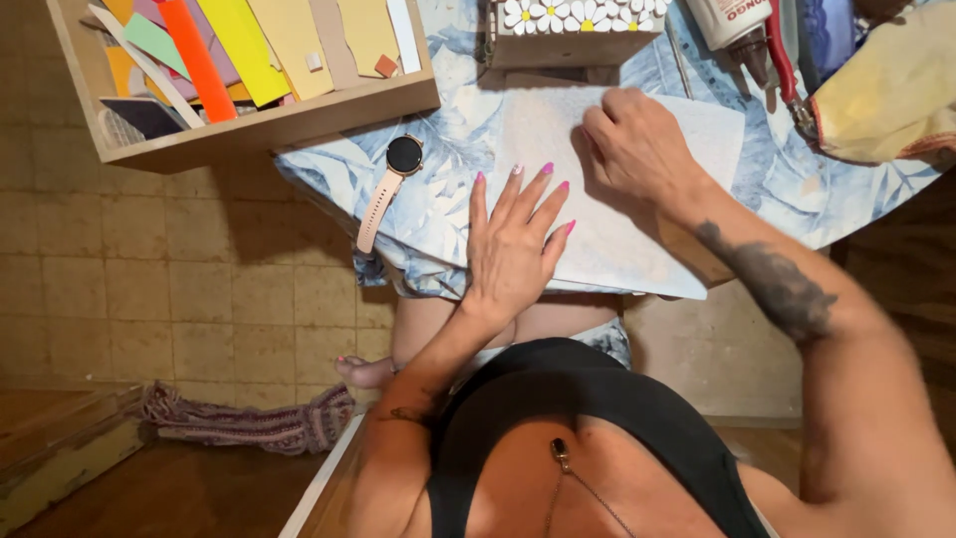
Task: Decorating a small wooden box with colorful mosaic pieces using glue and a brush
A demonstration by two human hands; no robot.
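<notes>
A large pale sheet (617, 249) lies on the table covered by a blue-and-white leaf-patterned cloth (438, 209). My left hand (513, 244) rests flat on the sheet's near left part, fingers spread and pointing away from me. My right hand (637, 144) is curled, knuckles up, pressing on the sheet's far part. I cannot tell whether something small sits inside its fingers.
A wristwatch with a pink strap (391, 184) lies on the cloth, left of the sheet. A wooden tray (269, 125) holds coloured paper strips at the far left. A daisy-patterned box (573, 25), a glue bottle (732, 25), red-handled pliers (782, 65) and a yellow cloth (886, 95) sit along the far side.
</notes>
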